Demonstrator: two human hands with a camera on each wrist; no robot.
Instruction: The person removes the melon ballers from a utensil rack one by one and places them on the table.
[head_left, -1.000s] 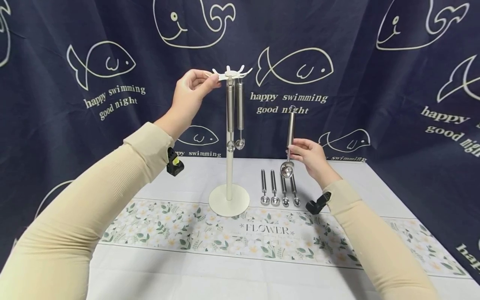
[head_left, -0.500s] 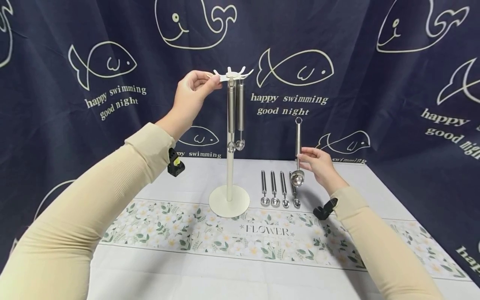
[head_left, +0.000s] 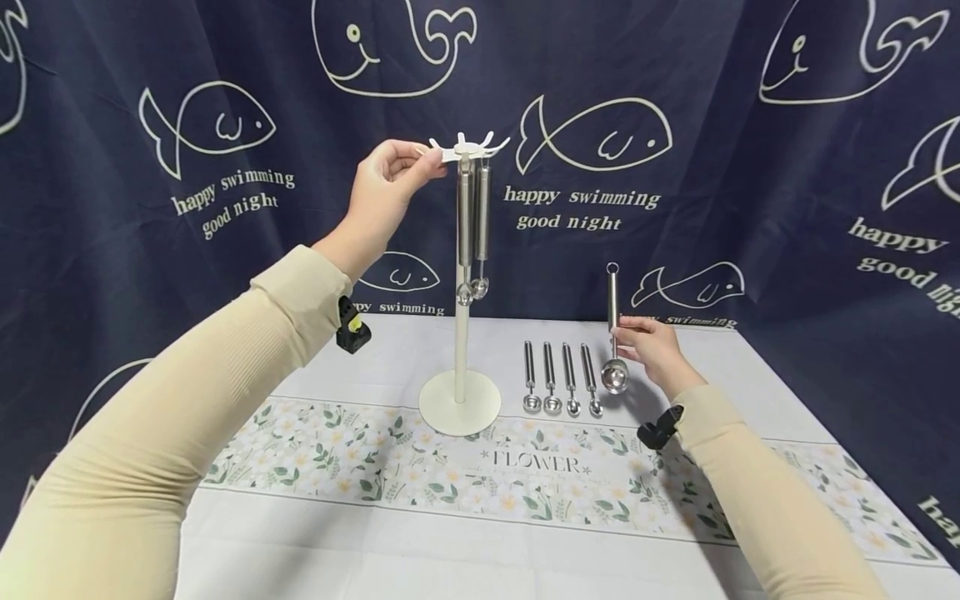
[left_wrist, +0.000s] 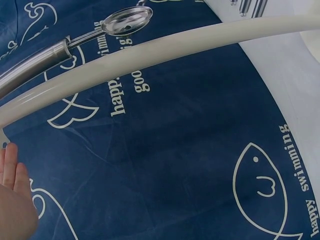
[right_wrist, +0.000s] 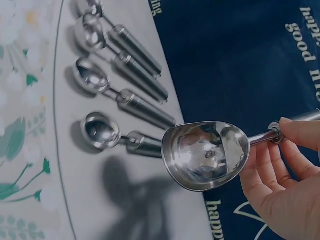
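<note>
My right hand (head_left: pixel 660 354) pinches a shiny steel scoop (head_left: pixel 615 377) by the neck below its handle. It is upright, ring end up and bowl down, just right of several smaller scoops (head_left: pixel 570 379) lying in a row. In the right wrist view the hollow bowl (right_wrist: pixel 205 155) faces the camera, with thumb and fingers (right_wrist: pixel 295 132) at the neck. My left hand (head_left: pixel 393 183) pinches one arm of the white hook stand (head_left: pixel 460 342) at its top. Steel-handled scoops (head_left: pixel 465 217) hang from its hooks; one hanging scoop (left_wrist: pixel 127 21) shows beside the pole in the left wrist view.
The stand's round base (head_left: pixel 438 408) rests on the white table (head_left: pixel 352 533), partly over a floral runner (head_left: pixel 322 450) marked FLOWER. Behind the table hangs a dark blue curtain (head_left: pixel 345 217) with fish drawings.
My right hand has moved right and down with the scoop, from in front of the row of smaller scoops to its right side. The left hand keeps its grip on the stand.
</note>
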